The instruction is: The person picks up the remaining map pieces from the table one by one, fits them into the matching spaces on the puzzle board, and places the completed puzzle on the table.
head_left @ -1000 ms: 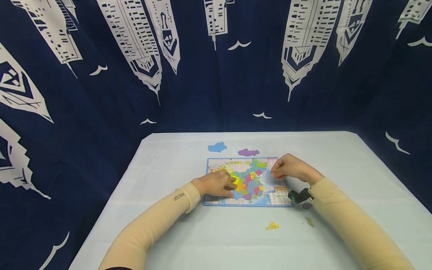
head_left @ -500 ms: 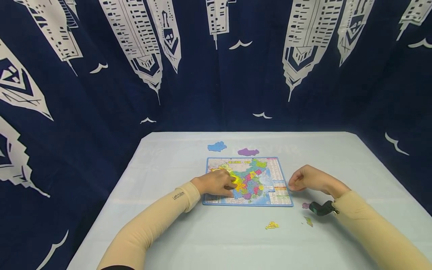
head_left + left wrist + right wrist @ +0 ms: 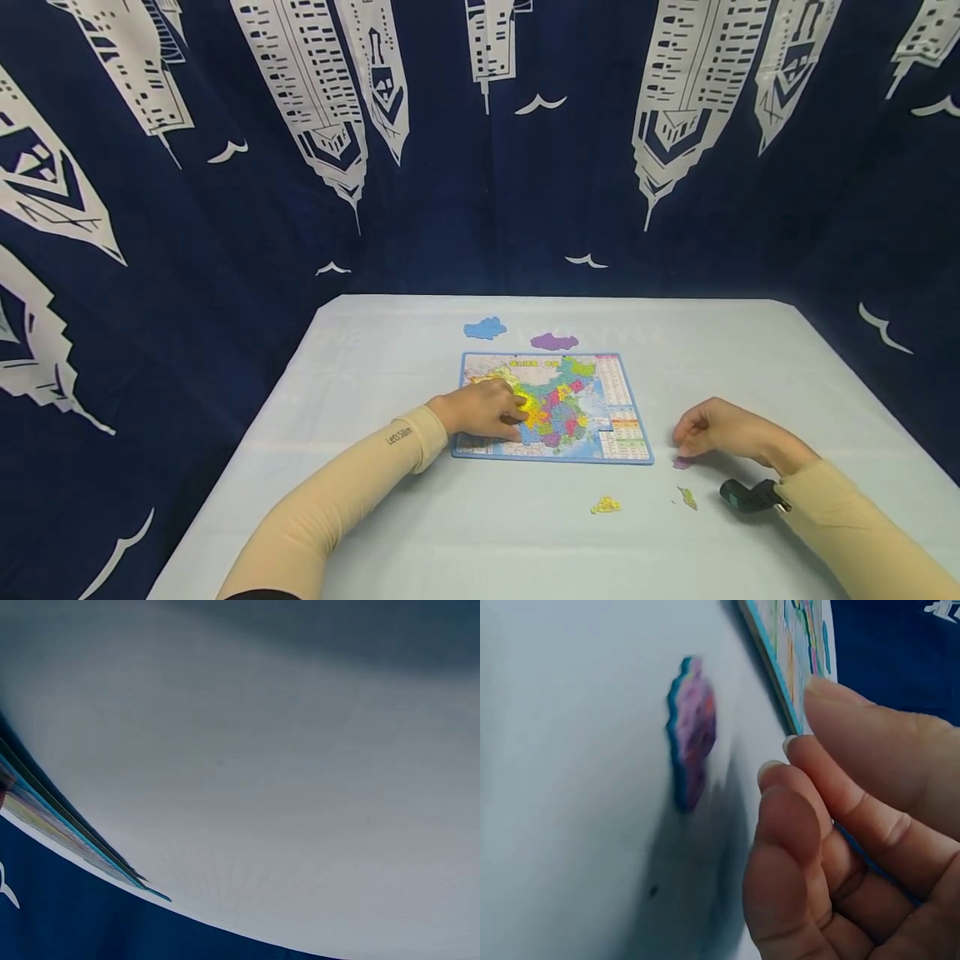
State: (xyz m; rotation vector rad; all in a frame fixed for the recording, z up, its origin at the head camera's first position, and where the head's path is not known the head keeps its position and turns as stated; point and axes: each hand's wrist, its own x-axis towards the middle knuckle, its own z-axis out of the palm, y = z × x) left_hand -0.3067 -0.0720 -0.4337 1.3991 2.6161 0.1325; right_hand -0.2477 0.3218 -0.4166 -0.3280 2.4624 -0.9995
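Note:
A map puzzle board (image 3: 626,408) with a blue frame lies flat on the table, bearing colored province pieces. My left hand (image 3: 483,408) rests over the board's left part and hides what is under it. In the left wrist view the board (image 3: 67,829) shows edge-on, with a sliver of hand at the left edge. To the right of the board, my right hand (image 3: 720,429) hovers with loosely bent fingers and nothing between them. Just below its fingertips is a small purple puzzle piece (image 3: 682,463). In the right wrist view this purple piece (image 3: 694,735) lies apart from the fingers.
Beyond the board lie a blue piece (image 3: 485,328) and a larger purple piece (image 3: 554,342). Nearer me are a yellow piece (image 3: 606,505) and a thin green piece (image 3: 687,498). A dark wrist camera (image 3: 748,496) sits at the right sleeve. Behind the white table (image 3: 390,517) hangs a navy curtain.
My right hand has moved from over the board's right side, off to the right and toward me, to the small purple puzzle piece. The left hand has stayed on the board.

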